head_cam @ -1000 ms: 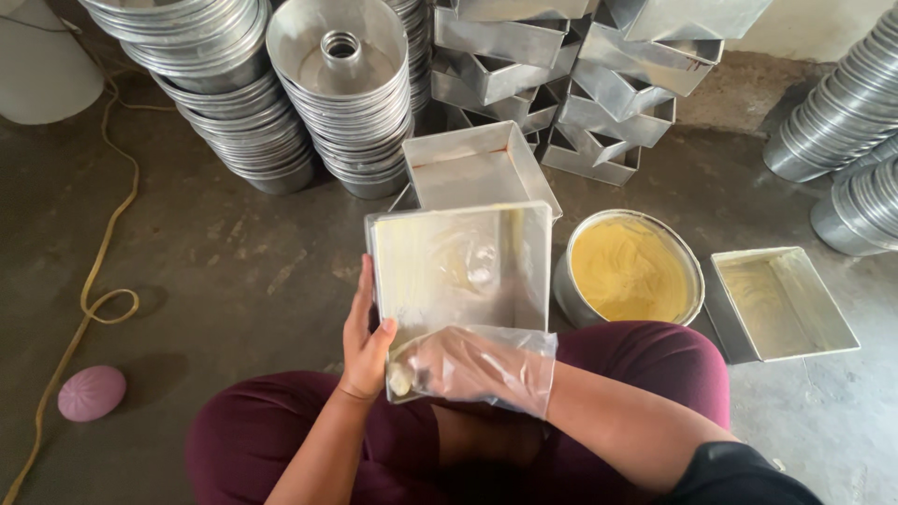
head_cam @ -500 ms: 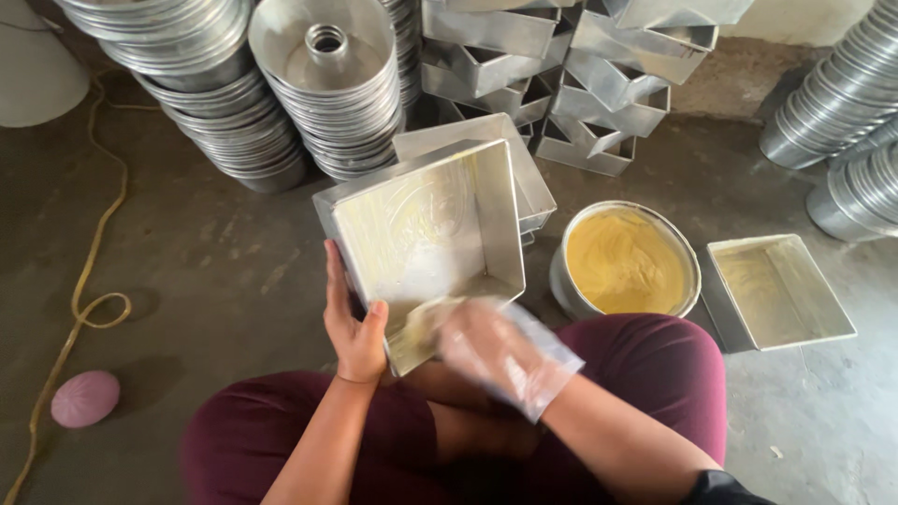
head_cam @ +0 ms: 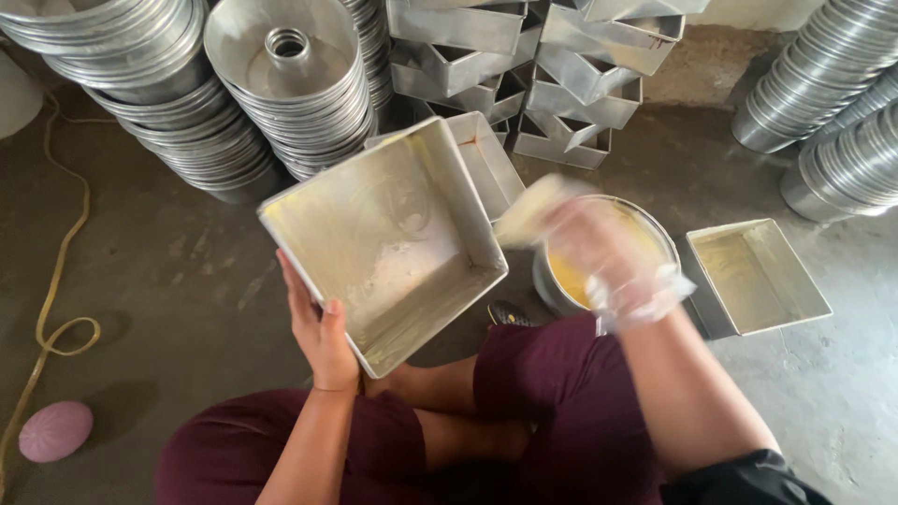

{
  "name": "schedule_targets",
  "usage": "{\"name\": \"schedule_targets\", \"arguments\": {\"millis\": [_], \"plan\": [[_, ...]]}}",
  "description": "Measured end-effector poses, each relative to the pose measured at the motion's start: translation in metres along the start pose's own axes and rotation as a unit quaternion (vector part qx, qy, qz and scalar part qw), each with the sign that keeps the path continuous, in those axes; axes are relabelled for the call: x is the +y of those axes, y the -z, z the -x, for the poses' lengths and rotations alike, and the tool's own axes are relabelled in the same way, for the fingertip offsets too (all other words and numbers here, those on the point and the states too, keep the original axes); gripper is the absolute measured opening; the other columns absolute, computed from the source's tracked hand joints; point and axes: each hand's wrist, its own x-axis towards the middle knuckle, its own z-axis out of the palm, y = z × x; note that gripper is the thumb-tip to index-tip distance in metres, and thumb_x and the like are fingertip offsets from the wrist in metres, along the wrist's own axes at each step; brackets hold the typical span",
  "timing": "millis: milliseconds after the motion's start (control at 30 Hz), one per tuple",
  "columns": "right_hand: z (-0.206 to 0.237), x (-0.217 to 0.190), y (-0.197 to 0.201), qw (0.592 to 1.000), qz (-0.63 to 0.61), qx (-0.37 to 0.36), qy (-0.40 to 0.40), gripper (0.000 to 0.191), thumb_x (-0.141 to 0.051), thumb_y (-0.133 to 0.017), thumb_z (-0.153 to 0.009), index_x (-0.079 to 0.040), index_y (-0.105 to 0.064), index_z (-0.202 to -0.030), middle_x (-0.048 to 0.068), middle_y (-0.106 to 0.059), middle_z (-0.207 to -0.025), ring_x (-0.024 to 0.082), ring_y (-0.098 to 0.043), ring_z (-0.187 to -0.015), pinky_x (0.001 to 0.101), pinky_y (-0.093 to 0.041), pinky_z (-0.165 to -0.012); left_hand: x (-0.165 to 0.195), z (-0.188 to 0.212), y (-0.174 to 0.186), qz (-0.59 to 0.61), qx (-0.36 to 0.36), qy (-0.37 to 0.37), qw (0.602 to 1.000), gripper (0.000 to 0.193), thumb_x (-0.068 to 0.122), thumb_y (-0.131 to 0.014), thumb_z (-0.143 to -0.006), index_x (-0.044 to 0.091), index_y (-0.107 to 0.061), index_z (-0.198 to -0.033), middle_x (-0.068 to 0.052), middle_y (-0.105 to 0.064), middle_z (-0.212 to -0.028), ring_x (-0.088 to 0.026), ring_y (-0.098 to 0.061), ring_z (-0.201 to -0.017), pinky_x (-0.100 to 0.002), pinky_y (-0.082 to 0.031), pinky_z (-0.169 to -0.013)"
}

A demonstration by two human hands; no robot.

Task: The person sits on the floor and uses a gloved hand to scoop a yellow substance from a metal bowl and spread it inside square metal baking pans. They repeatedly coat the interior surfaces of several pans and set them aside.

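My left hand [head_cam: 320, 329] grips the lower left edge of a square metal baking pan [head_cam: 388, 241], held tilted with its greased inside facing me. My right hand [head_cam: 599, 251], in a thin clear plastic glove, is blurred over a round tin of yellow grease [head_cam: 569, 281] to the right of the pan. Its fingers seem to hold a pale greasy wad, though the blur hides the detail. I sit cross-legged on the floor in maroon trousers.
A greased rectangular pan [head_cam: 758, 274] lies on the concrete floor at right. Another square pan [head_cam: 486, 161] sits behind the held one. Stacks of round tube pans [head_cam: 285, 84], round tins [head_cam: 832, 103] and rectangular tins [head_cam: 543, 65] line the back. A yellow cord [head_cam: 56, 281] and pink object [head_cam: 54, 430] lie left.
The right hand left the inside of the pan and swung right over the grease tin. The left hand tilted and turned the pan to the left.
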Motion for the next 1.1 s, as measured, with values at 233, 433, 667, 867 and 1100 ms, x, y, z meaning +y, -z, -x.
{"name": "schedule_targets", "arguments": {"millis": [233, 433, 667, 867, 1100], "plan": [[-0.093, -0.037, 0.107, 0.929, 0.155, 0.323, 0.09, 0.021, -0.011, -0.053, -0.097, -0.002, -0.065, -0.112, 0.009, -0.072, -0.104, 0.022, -0.069, -0.094, 0.0385, -0.055, -0.085, -0.011, 0.002, 0.005, -0.017, 0.01, 0.037, 0.999, 0.102, 0.059, -0.058, -0.093, -0.002, -0.019, -0.165, -0.02, -0.024, -0.172, -0.032, -0.03, -0.156, -0.041, -0.027, -0.125], [-0.114, -0.003, 0.123, 0.836, 0.31, 0.449, -0.05, 0.023, -0.013, -0.052, -0.097, -0.004, -0.065, -0.114, 0.009, -0.071, -0.108, 0.025, -0.068, -0.099, 0.0427, -0.054, -0.088, -0.014, 0.005, 0.006, 0.015, -0.019, 0.038, 0.999, 0.101, 0.058, -0.057, -0.093, -0.003, -0.02, -0.164, -0.02, -0.03, -0.167, -0.031, -0.035, -0.151, -0.04, -0.029, -0.123], [-0.118, 0.012, 0.11, 0.83, 0.33, 0.442, -0.082, 0.026, -0.016, -0.05, -0.098, -0.005, -0.064, -0.117, 0.01, -0.07, -0.113, 0.027, -0.067, -0.104, 0.0476, -0.052, -0.092, -0.018, 0.005, 0.004, 0.043, -0.015, 0.058, 0.997, 0.1, 0.056, -0.057, -0.092, -0.004, -0.022, -0.164, -0.019, -0.036, -0.16, -0.028, -0.041, -0.144, -0.039, -0.033, -0.118], [-0.114, 0.017, 0.115, 0.847, 0.292, 0.437, -0.08, 0.028, -0.018, -0.049, -0.098, -0.007, -0.064, -0.119, 0.01, -0.07, -0.118, 0.03, -0.066, -0.109, 0.0519, -0.05, -0.095, -0.017, 0.006, 0.004, 0.039, -0.035, 0.057, 0.997, 0.1, 0.056, -0.056, -0.092, -0.004, -0.02, -0.164, -0.019, -0.034, -0.162, -0.029, -0.038, -0.147, -0.04, -0.031, -0.121], [-0.107, -0.005, 0.128, 0.94, 0.064, 0.335, -0.031, 0.031, -0.021, -0.048, -0.098, -0.009, -0.063, -0.122, 0.011, -0.069, -0.122, 0.033, -0.065, -0.114, 0.0568, -0.048, -0.099, -0.023, 0.008, 0.008, 0.036, -0.033, 0.073, 0.996, 0.103, 0.056, -0.057, -0.091, -0.003, -0.017, -0.164, -0.021, -0.029, -0.167, -0.031, -0.033, -0.152, -0.041, -0.028, -0.122]]}}
